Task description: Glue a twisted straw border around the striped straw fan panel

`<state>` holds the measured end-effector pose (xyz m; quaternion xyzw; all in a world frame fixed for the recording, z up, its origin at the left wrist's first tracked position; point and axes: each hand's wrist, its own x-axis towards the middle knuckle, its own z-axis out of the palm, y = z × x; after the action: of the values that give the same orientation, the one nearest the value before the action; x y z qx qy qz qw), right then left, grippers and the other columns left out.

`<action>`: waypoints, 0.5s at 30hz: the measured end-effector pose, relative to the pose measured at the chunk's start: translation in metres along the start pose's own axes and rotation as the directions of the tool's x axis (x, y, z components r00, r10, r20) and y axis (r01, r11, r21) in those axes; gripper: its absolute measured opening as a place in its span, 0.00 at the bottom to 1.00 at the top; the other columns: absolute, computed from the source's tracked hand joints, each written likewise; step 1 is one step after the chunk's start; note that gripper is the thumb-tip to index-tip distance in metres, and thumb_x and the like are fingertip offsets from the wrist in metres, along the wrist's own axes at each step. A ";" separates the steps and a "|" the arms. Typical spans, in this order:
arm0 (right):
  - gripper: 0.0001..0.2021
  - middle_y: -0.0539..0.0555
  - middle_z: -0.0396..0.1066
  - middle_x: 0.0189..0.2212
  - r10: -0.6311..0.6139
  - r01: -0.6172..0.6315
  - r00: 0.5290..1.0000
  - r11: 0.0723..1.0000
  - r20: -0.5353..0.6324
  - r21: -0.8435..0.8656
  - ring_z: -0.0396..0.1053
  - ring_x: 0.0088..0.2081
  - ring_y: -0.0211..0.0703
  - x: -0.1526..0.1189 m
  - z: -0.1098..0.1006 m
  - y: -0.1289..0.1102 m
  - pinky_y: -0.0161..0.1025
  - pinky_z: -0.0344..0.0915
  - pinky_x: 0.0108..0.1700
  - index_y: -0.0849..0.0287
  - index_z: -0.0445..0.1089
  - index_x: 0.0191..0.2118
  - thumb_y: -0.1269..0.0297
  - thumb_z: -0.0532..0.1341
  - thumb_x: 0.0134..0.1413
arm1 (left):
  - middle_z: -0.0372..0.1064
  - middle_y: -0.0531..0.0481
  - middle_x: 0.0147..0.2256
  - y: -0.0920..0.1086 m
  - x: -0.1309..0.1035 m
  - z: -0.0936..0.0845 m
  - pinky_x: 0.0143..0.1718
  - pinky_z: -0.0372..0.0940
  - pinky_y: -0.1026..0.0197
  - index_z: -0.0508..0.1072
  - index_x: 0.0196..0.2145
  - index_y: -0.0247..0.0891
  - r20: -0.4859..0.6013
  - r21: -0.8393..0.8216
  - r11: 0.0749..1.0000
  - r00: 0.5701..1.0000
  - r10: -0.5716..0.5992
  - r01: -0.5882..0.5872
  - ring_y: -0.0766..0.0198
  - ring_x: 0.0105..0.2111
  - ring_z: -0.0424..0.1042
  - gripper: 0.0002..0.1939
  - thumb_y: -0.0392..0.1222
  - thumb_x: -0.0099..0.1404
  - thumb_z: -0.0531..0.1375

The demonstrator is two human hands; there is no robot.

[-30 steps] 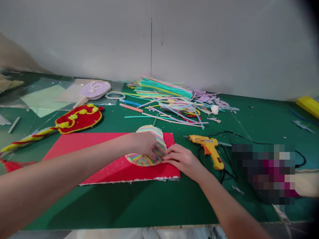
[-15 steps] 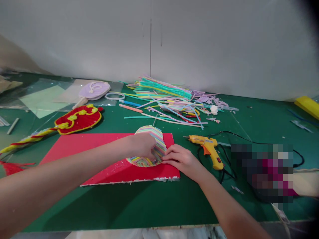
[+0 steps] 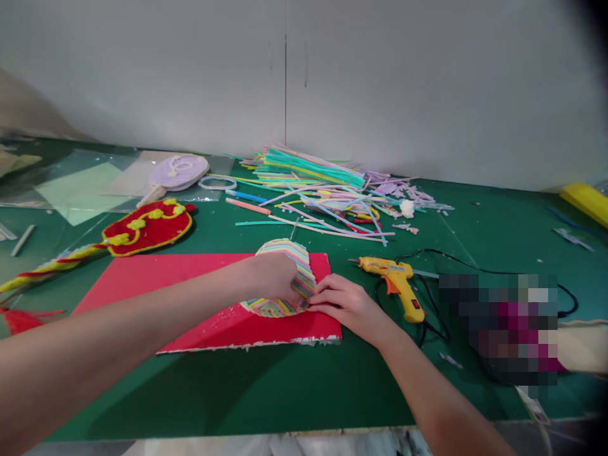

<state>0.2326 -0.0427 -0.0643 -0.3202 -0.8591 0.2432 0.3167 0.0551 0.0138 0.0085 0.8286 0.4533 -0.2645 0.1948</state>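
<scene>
A round disc [image 3: 275, 308] covered in rows of pastel chenille stems lies on a red board [image 3: 156, 285] with a ragged white front edge. My left hand [image 3: 275, 277] reaches across from the left and presses down on the disc's middle. Its fingers are curled and their tips point down, so anything small between them is hidden. My right hand [image 3: 339, 301] is at the disc's right rim, thumb and fingertips closed together on the edge. A thin stalk [image 3: 295, 229] sticks out behind the disc.
Right of my right hand lies a yellow glue gun [image 3: 394, 278] with a black cord. A heap of chenille stems [image 3: 313, 171] is at the back. To the left are a red-and-yellow fan [image 3: 147, 228] and a lilac fan [image 3: 178, 173]. A grey wall [image 3: 190, 69] closes the back.
The view has shifted very slightly. Both hands stay at the disc in almost the same pose, and nothing else has visibly moved.
</scene>
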 end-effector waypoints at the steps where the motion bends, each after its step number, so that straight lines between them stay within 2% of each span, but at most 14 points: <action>1: 0.08 0.55 0.71 0.35 0.001 -0.001 1.000 1.000 -0.002 -0.001 0.69 0.39 0.40 0.000 0.000 0.000 0.36 0.69 0.42 0.60 0.76 0.36 0.67 0.59 0.59 | 0.71 0.47 0.25 0.000 0.000 0.000 0.23 0.53 0.63 0.77 0.28 0.35 0.002 -0.001 1.000 1.000 0.002 -0.002 0.61 0.24 0.67 0.21 0.59 0.54 0.60; 9: 0.06 0.54 0.71 0.36 0.035 -0.036 0.999 0.999 0.028 0.018 0.69 0.41 0.40 0.000 -0.002 -0.002 0.36 0.68 0.44 0.57 0.74 0.37 0.68 0.58 0.60 | 0.70 0.47 0.24 0.002 0.006 -0.005 0.22 0.54 0.63 0.77 0.28 0.36 0.020 0.008 1.000 1.000 0.004 -0.004 0.61 0.24 0.66 0.22 0.59 0.50 0.62; 15: 0.06 0.55 0.70 0.35 0.013 -0.013 1.000 0.999 0.006 0.036 0.69 0.39 0.40 0.000 0.000 -0.001 0.36 0.68 0.41 0.59 0.73 0.34 0.68 0.59 0.59 | 0.72 0.46 0.26 0.007 0.006 -0.007 0.23 0.55 0.63 0.78 0.29 0.37 0.048 0.044 0.999 0.999 -0.025 0.023 0.61 0.25 0.67 0.21 0.59 0.50 0.62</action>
<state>0.2321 -0.0428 -0.0637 -0.3192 -0.8535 0.2614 0.3182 0.0654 0.0178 0.0110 0.8204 0.4527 -0.2966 0.1846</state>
